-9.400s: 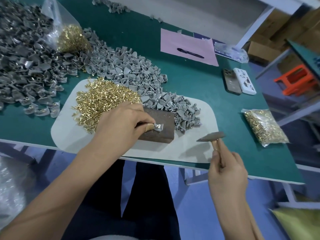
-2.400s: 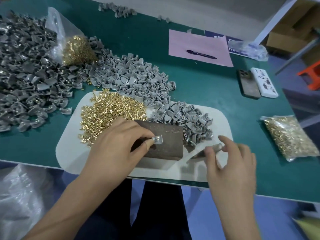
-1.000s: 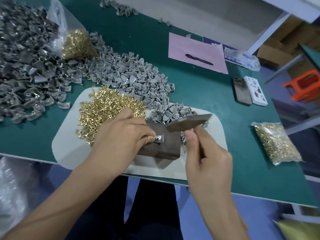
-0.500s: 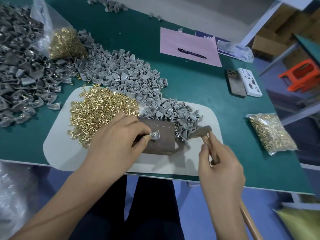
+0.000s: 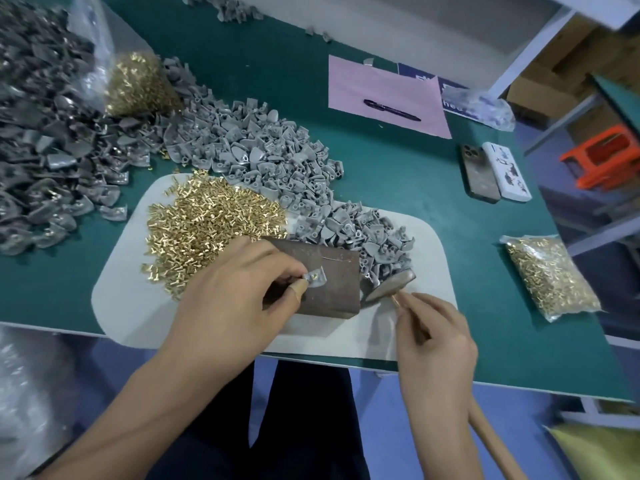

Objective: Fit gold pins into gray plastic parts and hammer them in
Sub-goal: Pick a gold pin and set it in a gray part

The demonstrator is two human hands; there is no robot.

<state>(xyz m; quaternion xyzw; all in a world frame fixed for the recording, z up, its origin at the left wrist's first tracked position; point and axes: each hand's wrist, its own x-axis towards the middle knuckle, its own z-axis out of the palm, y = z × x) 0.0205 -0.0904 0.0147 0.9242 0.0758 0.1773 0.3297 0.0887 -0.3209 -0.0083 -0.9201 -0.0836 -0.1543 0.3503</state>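
Currently pinching gray part [image 5: 317, 279] with gold pin [image 5: 314, 276] on metal block [image 5: 325, 282], at left hand [image 5: 239, 292] fingertips. Right hand [image 5: 434, 341] clenched on hammer [image 5: 389, 289], just right. Risk: off-centre blow bending pin or hitting thumb.

My forearms are bare, no sleeves; a tan bandage [image 5: 298, 288] wraps my left thumb; dark trousers [image 5: 304, 427] cover my legs.

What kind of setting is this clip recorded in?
Probably a small factory assembly bench: heaps of identical gray plastic parts, a loose pile of gold pins, and cardboard boxes beside shelving.
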